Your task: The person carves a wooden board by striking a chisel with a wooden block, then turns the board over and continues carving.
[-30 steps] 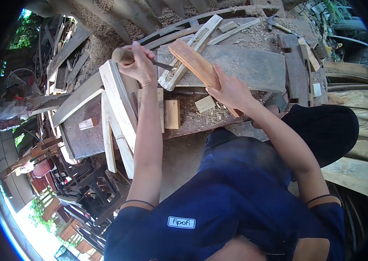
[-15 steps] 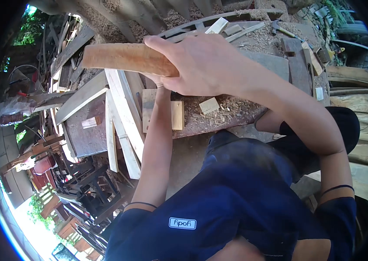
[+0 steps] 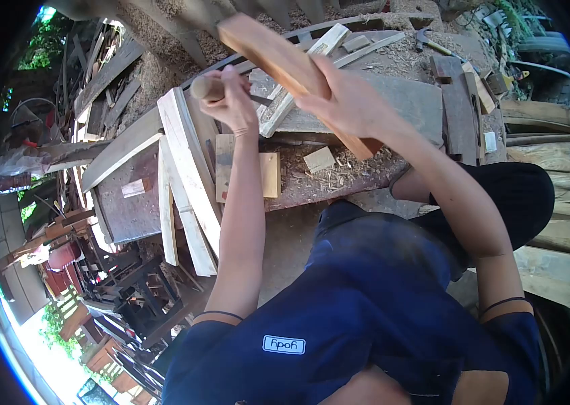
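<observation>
- Left hand (image 3: 234, 108): fingers clamped round the wooden handle (image 3: 207, 88) of a chisel (image 3: 262, 100). Butt sticks out left of the fingers, blade points right.
- Right hand (image 3: 356, 104): thumb and fingers closed round an orange-brown wooden block (image 3: 271, 56). Long end runs forward and left past the fingers, short end pokes out on the near side.
- Pale workpiece (image 3: 277, 116): just right of the left fingers, slanting away under the block as I see it. Lies on a grey board (image 3: 410, 101), which extends right past the right fingers.
- Blade tip is right by the workpiece; can't tell from here if it's touching.
- Small offcut (image 3: 319, 160): nearer the body than both sets of fingers, among shavings (image 3: 335, 177).
- Long pale lengths (image 3: 187, 148): left of and nearer than the left fingers.
- Hammer (image 3: 439, 48): well beyond and right of the right fingers, lying on the bench.
</observation>
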A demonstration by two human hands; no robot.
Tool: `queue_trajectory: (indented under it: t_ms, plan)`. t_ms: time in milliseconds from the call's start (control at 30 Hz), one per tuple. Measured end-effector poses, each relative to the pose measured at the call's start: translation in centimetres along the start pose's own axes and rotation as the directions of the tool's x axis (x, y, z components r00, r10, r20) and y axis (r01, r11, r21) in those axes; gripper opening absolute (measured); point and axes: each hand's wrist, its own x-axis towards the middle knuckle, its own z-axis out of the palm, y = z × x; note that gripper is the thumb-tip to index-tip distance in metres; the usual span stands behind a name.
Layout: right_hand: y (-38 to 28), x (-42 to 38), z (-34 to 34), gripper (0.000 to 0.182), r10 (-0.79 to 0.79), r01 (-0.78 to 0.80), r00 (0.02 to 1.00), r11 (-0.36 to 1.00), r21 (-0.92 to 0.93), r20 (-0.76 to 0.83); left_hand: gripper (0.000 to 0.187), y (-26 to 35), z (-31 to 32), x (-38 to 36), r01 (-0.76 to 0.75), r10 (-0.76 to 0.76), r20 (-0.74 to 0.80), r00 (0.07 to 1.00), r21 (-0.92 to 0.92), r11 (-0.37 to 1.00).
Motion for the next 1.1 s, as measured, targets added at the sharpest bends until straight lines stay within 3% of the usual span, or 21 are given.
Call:
queue_trajectory:
  t_ms: [133,167,267,367,433,533,667,1100]
  plan:
    - [5.2,-1.5,3.4,0.083,0.158,-0.154,0.987,0.980,-0.125,0.023,0.014,0.3,-1.7,1.5,0.044,-0.067,-0.176,0.982,-0.134,0.990]
    - [6.1,-1.8,4.3,0.083,0.153,-0.148,0.988,0.982,-0.119,0.033,0.014,0.1,-2.4,1.7,0.041,-0.064,-0.181,0.981,-0.123,0.992]
    - [7.4,-2.4,5.8,0.083,0.181,-0.176,0.983,0.965,-0.194,0.006,0.019,-1.0,-4.3,3.2,0.137,-0.263,-0.430,0.863,-0.302,0.943]
    - [7.3,-2.6,5.8,0.082,0.161,-0.160,0.987,0.937,-0.310,-0.024,0.020,-1.5,-5.2,3.3,0.098,-0.240,-0.477,0.846,-0.303,0.948]
    - [6.9,-2.8,5.7,0.081,0.151,-0.154,0.988,0.929,-0.336,-0.036,0.020,-0.1,-4.1,2.5,0.090,-0.234,-0.460,0.857,-0.315,0.945]
    - [6.8,-2.9,6.1,0.080,0.146,-0.159,0.987,0.932,-0.326,-0.062,0.016,1.7,-2.5,1.8,-0.065,0.017,-0.274,0.962,-0.168,0.984]
    - [7.2,-2.7,6.6,0.080,0.146,-0.160,0.987,0.942,-0.296,-0.067,0.015,1.5,-2.1,1.4,-0.015,-0.003,-0.108,0.994,-0.171,0.985]
    - [7.1,-2.9,6.5,0.080,0.163,-0.174,0.985,0.938,-0.300,-0.061,0.016,1.0,-0.9,0.8,0.007,-0.011,-0.060,0.998,-0.067,0.998]
